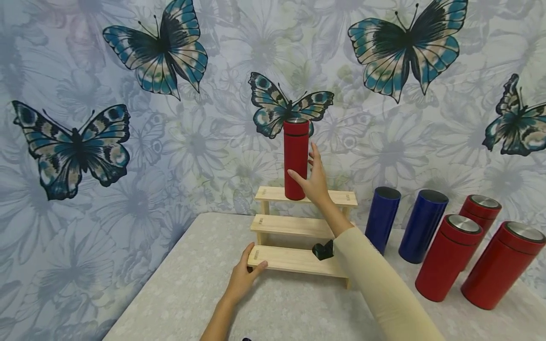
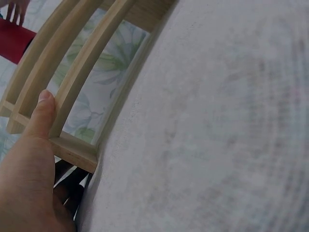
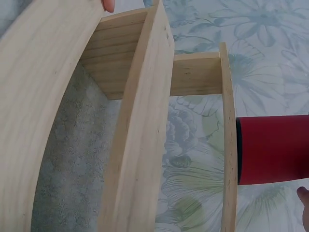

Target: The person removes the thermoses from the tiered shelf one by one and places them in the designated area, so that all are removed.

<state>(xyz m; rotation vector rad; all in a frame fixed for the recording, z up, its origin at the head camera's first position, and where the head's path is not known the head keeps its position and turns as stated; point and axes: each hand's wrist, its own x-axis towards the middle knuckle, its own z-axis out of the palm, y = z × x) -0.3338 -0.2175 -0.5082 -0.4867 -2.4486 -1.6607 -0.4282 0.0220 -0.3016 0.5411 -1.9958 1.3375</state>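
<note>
A red flask (image 1: 295, 158) with a silver-topped lid stands upright on the top step of a three-tier wooden stand (image 1: 294, 226). My right hand (image 1: 316, 183) is beside it, fingers spread and fairly straight, thumb in front of its body. In the right wrist view, the base of the flask (image 3: 273, 150) meets the top board, and a thumb tip (image 3: 303, 192) shows apart from its side. My left hand (image 1: 243, 279) grips the left end of the lowest step. In the left wrist view, the left thumb (image 2: 43, 111) lies along the board, the other fingers partly hidden behind the end.
To the right stand two blue flasks (image 1: 383, 218) and three red flasks (image 1: 448, 258), close together. A small black object (image 1: 323, 250) sits on the lowest step by my right sleeve. The pale cloth-covered table (image 1: 187, 284) meets a butterfly-patterned backdrop (image 1: 222, 156).
</note>
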